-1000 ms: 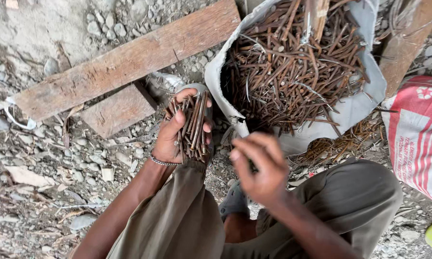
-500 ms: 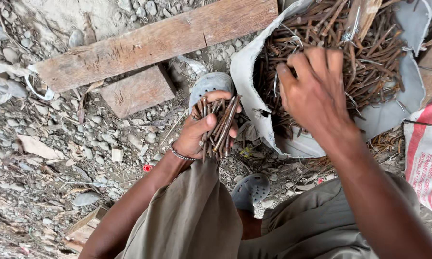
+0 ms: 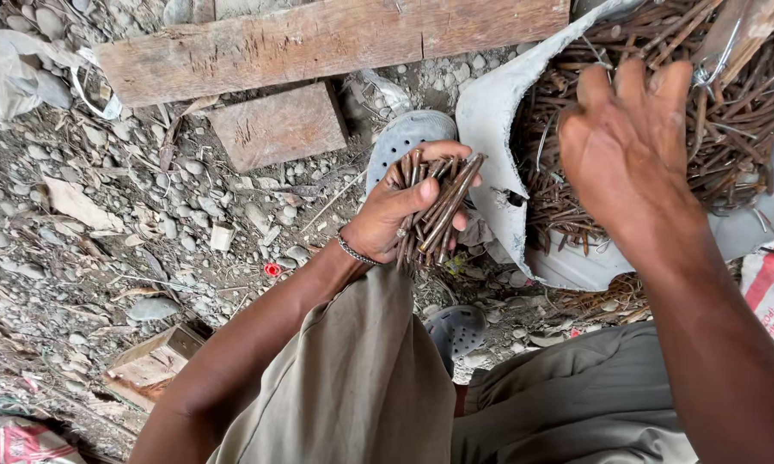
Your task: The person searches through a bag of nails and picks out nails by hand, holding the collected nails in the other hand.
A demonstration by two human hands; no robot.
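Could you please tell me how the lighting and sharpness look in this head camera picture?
Head view: soft, even daylight with no hard shadows or glare; the left hand and its bundle of rusty nails are sharp; the right hand, close to the lens over the sack of nails, looks slightly soft and oversized.

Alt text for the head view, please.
The left hand grips a bundle of rusty nails while the right hand reaches into a white sack full of them, above gravel and planks.
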